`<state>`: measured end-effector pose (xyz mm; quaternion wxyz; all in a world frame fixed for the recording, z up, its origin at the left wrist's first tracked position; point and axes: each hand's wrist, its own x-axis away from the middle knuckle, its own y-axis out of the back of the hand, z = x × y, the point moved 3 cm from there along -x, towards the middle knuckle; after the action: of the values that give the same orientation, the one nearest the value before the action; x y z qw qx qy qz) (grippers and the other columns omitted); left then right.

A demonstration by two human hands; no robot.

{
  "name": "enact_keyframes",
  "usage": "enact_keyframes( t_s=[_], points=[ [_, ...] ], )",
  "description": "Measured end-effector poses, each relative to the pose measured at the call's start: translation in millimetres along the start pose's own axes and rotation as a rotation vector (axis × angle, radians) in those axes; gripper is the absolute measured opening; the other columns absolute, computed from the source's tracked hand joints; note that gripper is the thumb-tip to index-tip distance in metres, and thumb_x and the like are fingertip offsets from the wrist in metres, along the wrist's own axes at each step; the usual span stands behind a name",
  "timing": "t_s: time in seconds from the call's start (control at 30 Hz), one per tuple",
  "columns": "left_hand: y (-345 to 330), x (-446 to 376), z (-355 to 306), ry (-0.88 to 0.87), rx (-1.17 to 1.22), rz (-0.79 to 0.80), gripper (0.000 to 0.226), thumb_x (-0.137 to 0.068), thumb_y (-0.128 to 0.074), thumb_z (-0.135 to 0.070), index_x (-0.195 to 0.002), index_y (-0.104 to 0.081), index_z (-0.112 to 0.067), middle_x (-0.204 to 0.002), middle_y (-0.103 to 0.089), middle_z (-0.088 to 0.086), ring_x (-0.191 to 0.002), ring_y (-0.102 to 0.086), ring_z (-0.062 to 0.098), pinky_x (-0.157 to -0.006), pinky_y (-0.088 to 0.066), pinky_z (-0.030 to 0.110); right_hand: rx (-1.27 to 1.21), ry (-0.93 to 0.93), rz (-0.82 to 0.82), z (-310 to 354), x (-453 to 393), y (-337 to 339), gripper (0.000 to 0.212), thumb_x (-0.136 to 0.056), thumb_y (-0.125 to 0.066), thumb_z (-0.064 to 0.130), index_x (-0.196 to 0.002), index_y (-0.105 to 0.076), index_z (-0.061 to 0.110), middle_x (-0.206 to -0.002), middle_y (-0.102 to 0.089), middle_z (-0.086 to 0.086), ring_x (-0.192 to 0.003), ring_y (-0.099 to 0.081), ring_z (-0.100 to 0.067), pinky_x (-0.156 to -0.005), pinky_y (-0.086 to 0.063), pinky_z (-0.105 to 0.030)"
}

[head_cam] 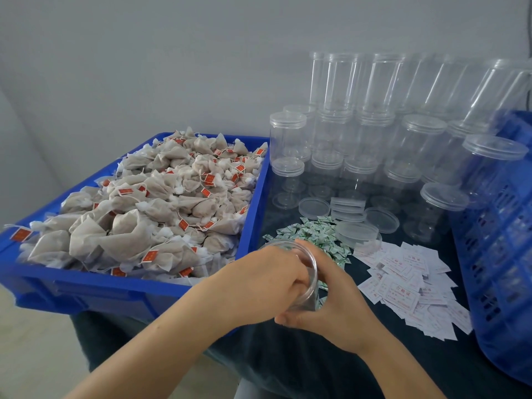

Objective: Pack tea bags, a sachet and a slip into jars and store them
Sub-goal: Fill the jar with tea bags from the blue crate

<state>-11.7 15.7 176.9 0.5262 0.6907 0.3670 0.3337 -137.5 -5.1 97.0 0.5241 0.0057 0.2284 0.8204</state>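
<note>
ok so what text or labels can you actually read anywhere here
Slips: red print in a red frame, too blurred to read.
Red tags on the tea bags: pale marks, too small to read.
Sachets: green print, unreadable.
Jars, lids and crate: no text.

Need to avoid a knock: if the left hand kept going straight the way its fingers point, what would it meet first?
The left hand is already at the open jar, fingers reaching into its mouth, so probably the jar's inside. Depth is unclear.

Blue tray (253,203), beige tea bags (121,226) with red tags, green-white sachets (313,234), white slips (403,277) printed red.
</note>
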Motion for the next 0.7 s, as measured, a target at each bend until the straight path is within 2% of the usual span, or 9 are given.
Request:
enact_keyframes(
  t_s=[0.1,0.2,0.3,0.4,0.47,0.57,0.63,0.7],
  points=[
    [-2,-1,2,-0.008,0.032,0.087,0.023,-0.097,-0.041,-0.014,-0.085,-0.061,-0.012,-0.086,-0.059,0.002,-0.075,-0.053,0.017,-0.073,-0.046,0.034,-0.008,-0.013,-0.001,-1,1,-1,0.097,-0.051,-0.093,0.037,-0.132,-0.041,0.051,-0.126,-0.058,0.029,-0.120,-0.054,0.007,-0.087,-0.045,-0.005],
    [-4,-2,4,-0.009,0.051,0.178,0.020,-0.097,-0.039,-0.011,-0.089,-0.058,-0.014,-0.080,-0.054,0.000,-0.070,-0.050,0.017,-0.070,-0.045,0.035,-0.009,-0.023,0.008,-2,1,-1,0.100,-0.054,-0.097,0.027,-0.135,-0.042,0.049,-0.131,-0.057,0.025,-0.122,-0.053,0.007,-0.086,-0.046,-0.006],
    [-7,-3,5,-0.020,0.036,0.257,0.018,-0.094,-0.042,-0.004,-0.099,-0.057,-0.014,-0.082,-0.053,-0.001,-0.071,-0.050,0.016,-0.066,-0.043,0.030,0.023,-0.016,0.014,-1,1,-2,0.103,-0.053,-0.096,0.034,-0.138,-0.041,0.049,-0.134,-0.054,0.026,-0.124,-0.050,0.007,-0.090,-0.047,-0.009],
    [-8,1,7,-0.049,0.031,0.274,0.019,-0.094,-0.042,-0.005,-0.095,-0.053,-0.020,-0.080,-0.052,-0.003,-0.070,-0.049,0.015,-0.064,-0.042,0.029,0.014,-0.005,0.027,-2,1,-3,0.102,-0.054,-0.096,0.032,-0.139,-0.042,0.047,-0.134,-0.055,0.025,-0.125,-0.051,0.005,-0.089,-0.047,-0.009],
    [-4,5,11,-0.063,0.055,0.200,0.020,-0.097,-0.041,-0.012,-0.098,-0.055,-0.026,-0.086,-0.056,-0.006,-0.075,-0.053,0.013,-0.070,-0.046,0.030,0.027,0.003,0.023,-3,1,-3,0.099,-0.054,-0.096,0.035,-0.135,-0.042,0.053,-0.132,-0.056,0.025,-0.124,-0.052,0.005,-0.091,-0.044,-0.006],
    [12,14,26,-0.063,0.094,-0.006,0.024,-0.100,-0.041,-0.024,-0.110,-0.060,-0.035,-0.086,-0.055,-0.023,-0.086,-0.055,-0.003,-0.076,-0.043,0.012,0.065,0.002,0.018,-5,1,-2,0.097,-0.054,-0.094,0.043,-0.134,-0.041,0.057,-0.131,-0.057,0.023,-0.124,-0.053,0.002,-0.096,-0.044,-0.012],
    [23,17,40,-0.032,0.135,-0.133,0.022,-0.097,-0.044,-0.027,-0.105,-0.062,-0.036,-0.079,-0.056,-0.028,-0.081,-0.057,-0.009,-0.073,-0.044,0.008,0.092,-0.006,0.013,-6,1,-2,0.100,-0.053,-0.093,0.049,-0.137,-0.039,0.054,-0.134,-0.054,0.026,-0.126,-0.050,0.004,-0.098,-0.043,-0.013],
    [30,17,56,0.041,0.179,-0.240,0.019,-0.096,-0.048,-0.026,-0.099,-0.064,-0.036,-0.080,-0.061,-0.026,-0.079,-0.060,-0.006,-0.076,-0.046,0.010,0.105,-0.007,0.007,-6,1,-2,0.098,-0.051,-0.091,0.054,-0.133,-0.038,0.059,-0.135,-0.050,0.032,-0.128,-0.046,0.009,-0.098,-0.039,-0.008]
  ],
)
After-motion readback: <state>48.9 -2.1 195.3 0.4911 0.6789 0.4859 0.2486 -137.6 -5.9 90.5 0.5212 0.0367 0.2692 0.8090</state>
